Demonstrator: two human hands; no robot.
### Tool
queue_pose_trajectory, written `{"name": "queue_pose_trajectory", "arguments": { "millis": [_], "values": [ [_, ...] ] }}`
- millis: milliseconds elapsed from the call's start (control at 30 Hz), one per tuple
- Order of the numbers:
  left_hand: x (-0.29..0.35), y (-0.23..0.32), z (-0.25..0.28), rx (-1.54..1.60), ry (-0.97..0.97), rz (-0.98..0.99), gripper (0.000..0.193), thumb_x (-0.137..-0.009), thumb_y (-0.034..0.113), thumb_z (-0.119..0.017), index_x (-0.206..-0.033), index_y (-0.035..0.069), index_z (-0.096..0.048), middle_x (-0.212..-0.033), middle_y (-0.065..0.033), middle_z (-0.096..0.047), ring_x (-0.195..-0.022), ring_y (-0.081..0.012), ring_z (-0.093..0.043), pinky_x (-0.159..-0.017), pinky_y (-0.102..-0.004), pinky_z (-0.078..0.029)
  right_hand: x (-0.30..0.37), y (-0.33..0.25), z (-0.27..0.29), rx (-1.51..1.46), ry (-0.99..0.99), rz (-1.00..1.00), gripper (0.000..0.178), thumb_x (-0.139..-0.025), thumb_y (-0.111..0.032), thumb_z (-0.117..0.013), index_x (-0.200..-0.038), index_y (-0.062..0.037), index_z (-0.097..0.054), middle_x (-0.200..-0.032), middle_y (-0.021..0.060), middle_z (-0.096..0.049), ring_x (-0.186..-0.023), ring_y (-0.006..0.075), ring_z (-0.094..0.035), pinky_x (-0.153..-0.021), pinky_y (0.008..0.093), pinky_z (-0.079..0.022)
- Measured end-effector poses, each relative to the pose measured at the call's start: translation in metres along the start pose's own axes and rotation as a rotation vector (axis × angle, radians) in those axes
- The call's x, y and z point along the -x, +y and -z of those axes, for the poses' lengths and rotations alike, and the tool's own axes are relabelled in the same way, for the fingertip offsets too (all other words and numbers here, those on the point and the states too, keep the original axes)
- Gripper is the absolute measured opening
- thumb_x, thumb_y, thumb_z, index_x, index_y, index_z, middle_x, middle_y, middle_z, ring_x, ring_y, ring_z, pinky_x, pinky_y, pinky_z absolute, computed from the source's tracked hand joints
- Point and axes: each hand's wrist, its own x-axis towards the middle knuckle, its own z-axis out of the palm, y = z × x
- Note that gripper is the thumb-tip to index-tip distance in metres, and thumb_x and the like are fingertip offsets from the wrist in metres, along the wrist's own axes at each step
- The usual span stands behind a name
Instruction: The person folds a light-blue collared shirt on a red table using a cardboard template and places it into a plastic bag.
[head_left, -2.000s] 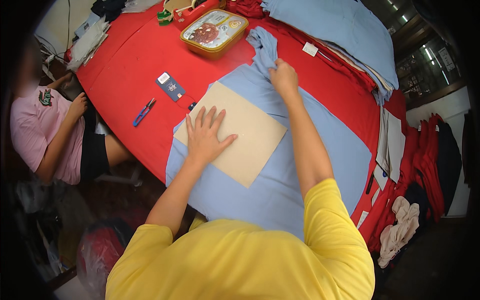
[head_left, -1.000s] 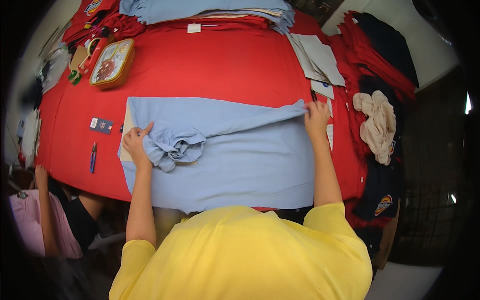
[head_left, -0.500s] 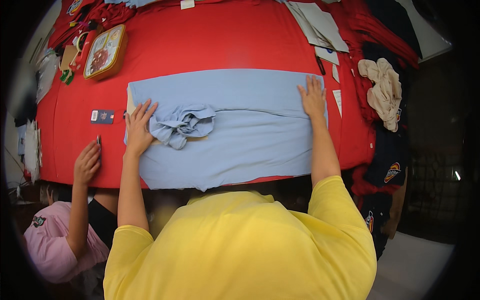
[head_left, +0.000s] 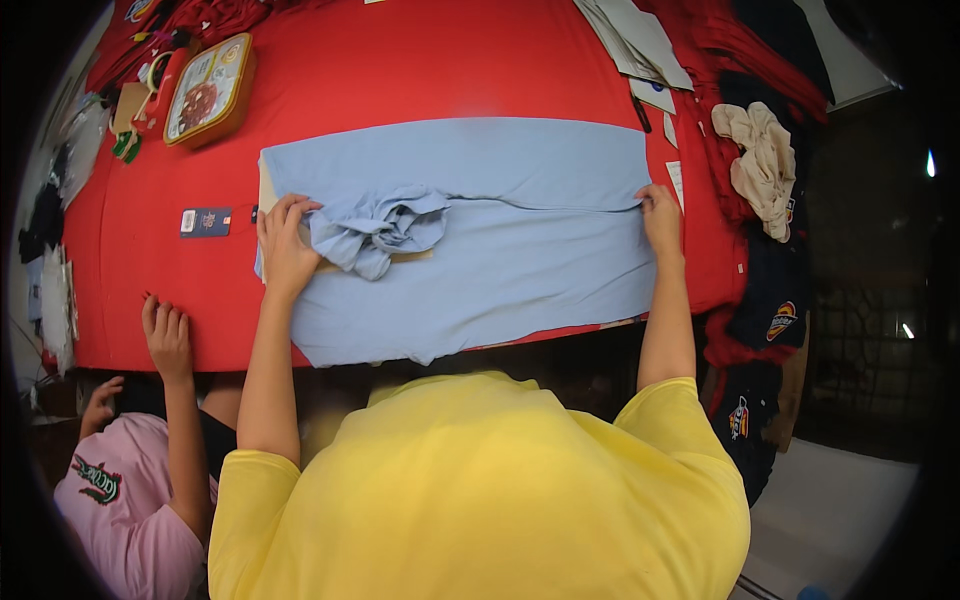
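Note:
A light blue garment (head_left: pixel 500 265) lies spread across the red cloth in front of me. Near its left end sits a bunched-up part of the same blue fabric (head_left: pixel 380 228). A cream board (head_left: pixel 266 185) peeks out at the left edge and below the bunch. My left hand (head_left: pixel 287 245) is at that left edge beside the bunch, its fingers bent and closed on the fabric. At the right edge, my right hand (head_left: pixel 661 222) pinches the garment between thumb and fingers, by a long crease. A dark blue hang tag (head_left: pixel 206 222) lies left of my left hand.
Red cloth (head_left: pixel 400 60) covers the table. A yellow-rimmed box (head_left: pixel 208 92) stands at far left, papers (head_left: pixel 635 45) at far right. Cream crumpled cloth (head_left: pixel 760 170) and dark garments (head_left: pixel 775 310) lie right. Another person's hand (head_left: pixel 168 335) rests at the near left edge.
My right hand has gone from lying flat on the garment to pinching its right edge, nearer me. My left hand's fingers have curled in. The co-worker's hand has moved nearer the edge.

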Motion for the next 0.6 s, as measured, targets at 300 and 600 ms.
{"name": "queue_pose_trajectory", "arguments": {
  "millis": [300, 600],
  "values": [
    [0.000, -0.014, 0.017, 0.130, -0.227, -0.044, 0.051, -0.066, 0.023, -0.075, -0.113, 0.012, -0.058, -0.130, -0.0032, -0.046, -0.129, -0.0228, -0.038, -0.115, -0.0533, -0.007, 0.029, -0.002, -0.014, 0.208, 0.155, -0.076, 0.019, -0.079, 0.002, -0.057, -0.096, -0.0046, -0.063, -0.100, 0.0151, -0.060, -0.097, 0.0335, -0.057, -0.086, 0.0420, -0.045],
    [0.004, -0.022, 0.027, 0.172, -0.215, -0.117, 0.056, -0.064, 0.025, -0.080, -0.114, 0.009, -0.057, -0.130, -0.0056, -0.046, -0.130, -0.0251, -0.037, -0.114, -0.0538, -0.012, 0.079, -0.328, -0.075, -0.162, 0.046, 0.589, 0.026, -0.080, -0.010, -0.066, -0.106, -0.0083, -0.063, -0.113, 0.0107, -0.057, -0.109, 0.0308, -0.051, -0.105, 0.0459, -0.033]
  ]
}}
